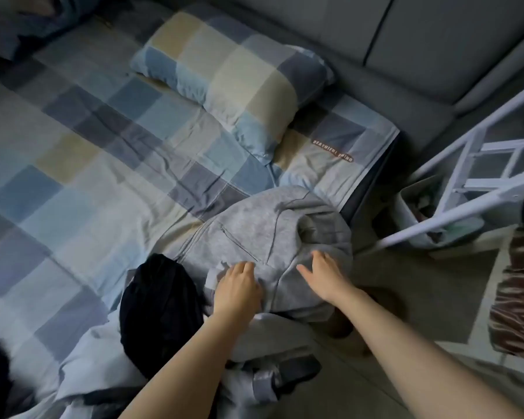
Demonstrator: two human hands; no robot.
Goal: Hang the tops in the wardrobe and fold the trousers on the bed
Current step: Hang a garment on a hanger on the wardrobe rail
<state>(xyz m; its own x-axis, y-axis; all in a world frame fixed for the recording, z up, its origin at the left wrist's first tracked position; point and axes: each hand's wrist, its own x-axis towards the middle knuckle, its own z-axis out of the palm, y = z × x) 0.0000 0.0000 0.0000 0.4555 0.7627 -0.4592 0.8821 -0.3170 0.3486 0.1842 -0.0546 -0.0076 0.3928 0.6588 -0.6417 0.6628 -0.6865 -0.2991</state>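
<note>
Here, hands point(282, 282) — seemingly flat — on grey trousers point(263, 234).

A bed point(73, 164) covered in a checked sheet of blue, grey and pale yellow squares fills most of the view, its corner reaching toward a grey padded headboard point(406, 40). A pillow point(233, 74) in the same checked fabric lies at an angle near the head of the bed. At the near edge, a pair of grey trousers point(254, 234) lies spread over the bed's side, partly overhanging it. Just beside the trousers, to their left, a black garment point(161, 309) sits bunched on the sheet. Pale grey clothing point(103, 367) is heaped at the bed's lower edge, touching the black garment.
</note>
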